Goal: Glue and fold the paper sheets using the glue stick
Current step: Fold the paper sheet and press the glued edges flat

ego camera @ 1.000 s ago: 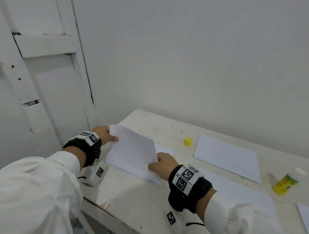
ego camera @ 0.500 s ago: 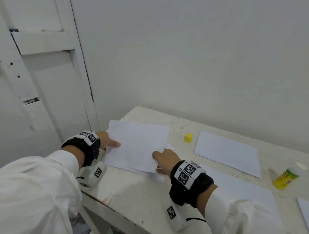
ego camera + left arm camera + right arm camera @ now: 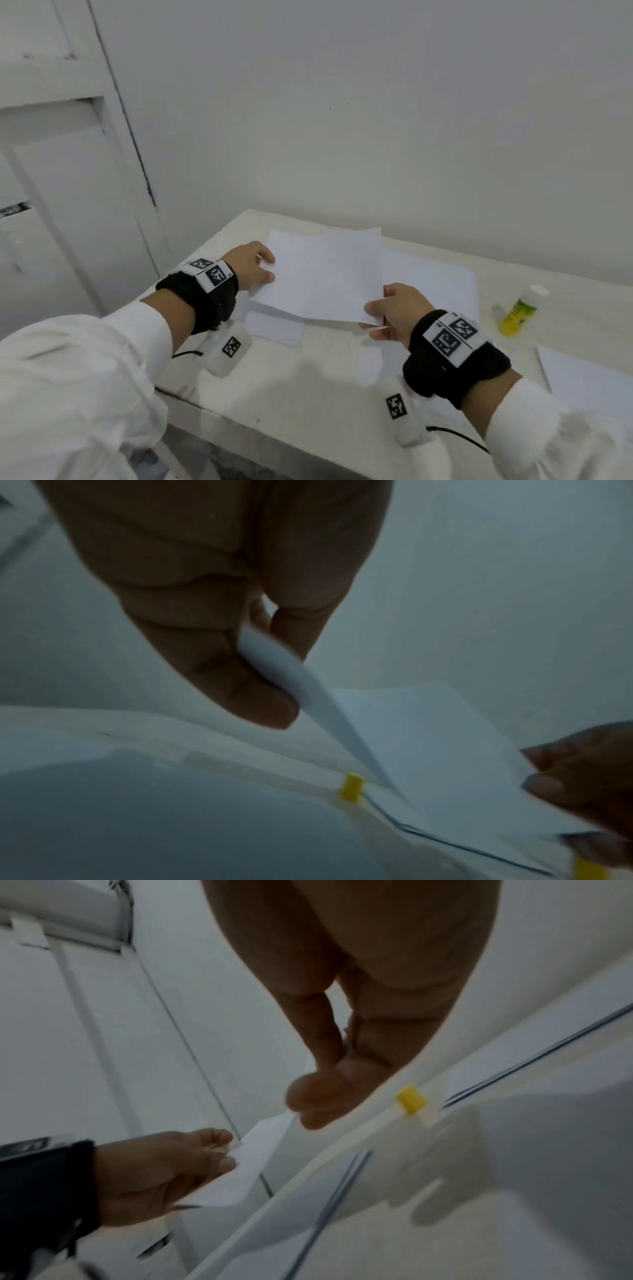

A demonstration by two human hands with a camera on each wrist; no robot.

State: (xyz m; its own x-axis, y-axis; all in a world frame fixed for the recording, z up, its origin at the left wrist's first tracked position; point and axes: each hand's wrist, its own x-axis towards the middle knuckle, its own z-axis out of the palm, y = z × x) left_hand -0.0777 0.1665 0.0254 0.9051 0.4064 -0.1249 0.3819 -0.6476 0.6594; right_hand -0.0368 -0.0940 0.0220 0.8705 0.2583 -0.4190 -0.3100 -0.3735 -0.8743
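Note:
A white paper sheet (image 3: 325,274) hangs lifted above the table between both hands. My left hand (image 3: 255,270) pinches its left edge; the left wrist view shows thumb and fingers (image 3: 260,696) clamped on the paper (image 3: 428,750). My right hand (image 3: 387,311) pinches its near right corner, and in the right wrist view the same sheet (image 3: 246,1161) runs from the right hand (image 3: 318,1104) to the left hand (image 3: 192,1161). The glue stick (image 3: 519,311) with its yellow-green label stands uncapped at the right. Its yellow cap (image 3: 351,787) (image 3: 411,1098) stands on the table beyond the sheet.
More white sheets lie flat on the white table (image 3: 308,387): a small stack (image 3: 274,329) under the lifted sheet, one sheet (image 3: 431,281) behind it, another (image 3: 589,380) at the far right. A wall rises close behind and a door (image 3: 68,205) stands at the left.
Both hands lifted the sheet off the stack and carried it up and to the right; the right hand shifted from pressing down to pinching its corner.

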